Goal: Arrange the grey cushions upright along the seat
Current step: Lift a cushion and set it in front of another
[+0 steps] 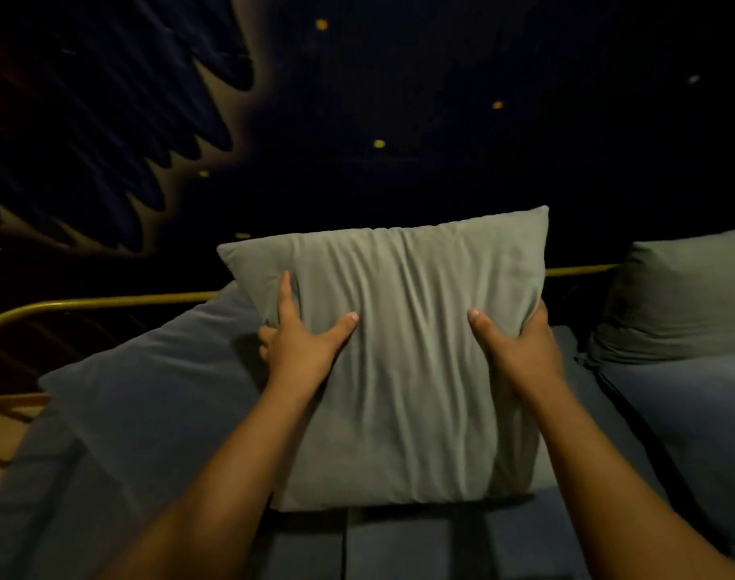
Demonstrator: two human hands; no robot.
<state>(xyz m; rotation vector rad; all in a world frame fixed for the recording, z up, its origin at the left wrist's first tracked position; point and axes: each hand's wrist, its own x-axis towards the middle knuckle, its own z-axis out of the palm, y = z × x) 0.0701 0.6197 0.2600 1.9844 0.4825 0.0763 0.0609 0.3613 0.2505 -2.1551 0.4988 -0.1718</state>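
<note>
A grey cushion (407, 362) stands upright in the middle of the dark blue seat (399, 542), leaning back a little. My left hand (303, 341) grips its left edge, thumb on the front face and index finger pointing up along the side. My right hand (520, 349) grips its right edge, thumb on the front and fingers wrapped behind. A second grey cushion (675, 299) stands upright at the far right, leaning on the back of the seat.
A large blue pillow (148, 383) lies to the left of the held cushion, another blue one (688, 403) at the right. A brass rail (89, 305) runs along the seat's back edge. Behind is a dark wall with yellow dots.
</note>
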